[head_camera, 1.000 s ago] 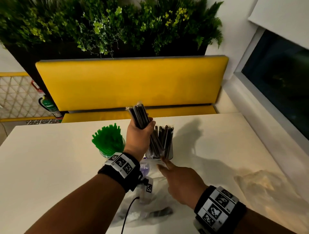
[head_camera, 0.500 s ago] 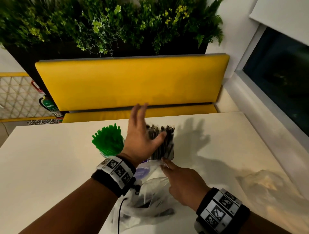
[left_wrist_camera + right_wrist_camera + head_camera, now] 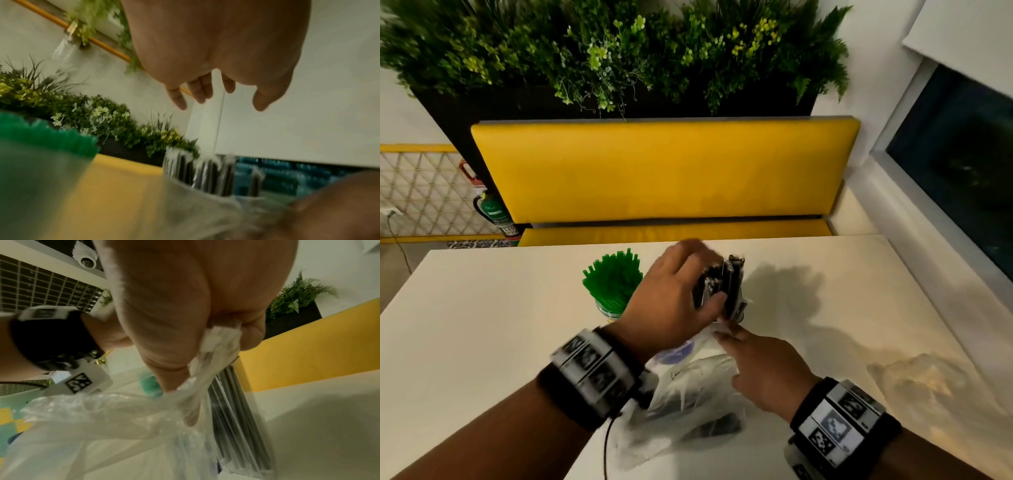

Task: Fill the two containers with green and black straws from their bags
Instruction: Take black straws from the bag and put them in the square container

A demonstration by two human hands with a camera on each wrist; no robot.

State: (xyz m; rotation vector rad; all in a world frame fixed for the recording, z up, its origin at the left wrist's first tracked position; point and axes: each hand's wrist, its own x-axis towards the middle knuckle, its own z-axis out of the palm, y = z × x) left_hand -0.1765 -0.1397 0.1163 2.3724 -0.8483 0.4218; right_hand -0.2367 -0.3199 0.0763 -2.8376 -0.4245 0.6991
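The clear cup of green plastic straws looks full, the black wrapped straws nearly so; left hand spread, right hand pinching the crumpled clear plastic bag.

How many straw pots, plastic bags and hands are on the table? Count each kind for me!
Straw pots: 2, the green straws pot and the black straws pot
Plastic bags: 1, the clear bag
Hands: 2, left hand and right hand
Total: 5
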